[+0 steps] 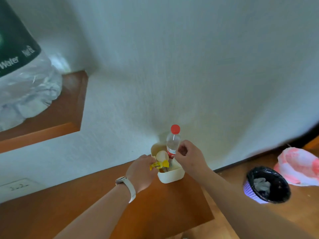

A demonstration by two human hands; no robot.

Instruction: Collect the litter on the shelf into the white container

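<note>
A white container stands on the brown wooden shelf close to the wall. A clear plastic bottle with a red cap stands upright in it, beside a pale cup. My left hand, with a watch on the wrist, holds a yellow candy wrapper over the container's left rim. My right hand is at the container's right side next to the bottle, fingers curled; nothing shows in it.
A purple bin with a black liner stands on the floor at right, a pink and white plastic bag behind it. An upper shelf at left carries a large water bottle. A wall socket sits at lower left.
</note>
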